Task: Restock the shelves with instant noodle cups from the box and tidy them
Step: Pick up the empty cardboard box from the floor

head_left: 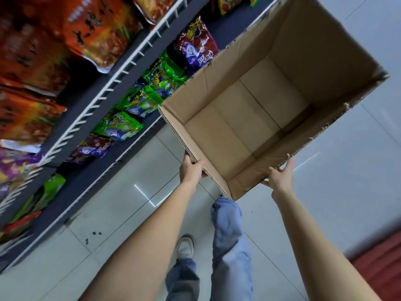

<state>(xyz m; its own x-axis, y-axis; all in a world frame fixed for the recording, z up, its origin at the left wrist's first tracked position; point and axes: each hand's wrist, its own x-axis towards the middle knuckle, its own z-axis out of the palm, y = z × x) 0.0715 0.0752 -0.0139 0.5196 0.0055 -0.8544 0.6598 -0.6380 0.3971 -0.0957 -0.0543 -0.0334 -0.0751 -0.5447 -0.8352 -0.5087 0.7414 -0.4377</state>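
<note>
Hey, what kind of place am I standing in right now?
Probably a grocery or convenience store aisle: dark shelves with white wire rails hold rows of green snack packets and orange foil bags, and both hands hold an empty brown cardboard box over a pale tiled floor.

A shop aisle: tiered dark shelves with white wire front rails hold rows of bright snack packets, above a pale tiled floor.

Brown cardboard box, open-topped, flaps torn off leaving ragged edges, inside bare, tilted with its mouth toward the camera, held above the floor, at 1 o'clock in view, shelves at 10 o'clock, no noodle cups visible
</note>
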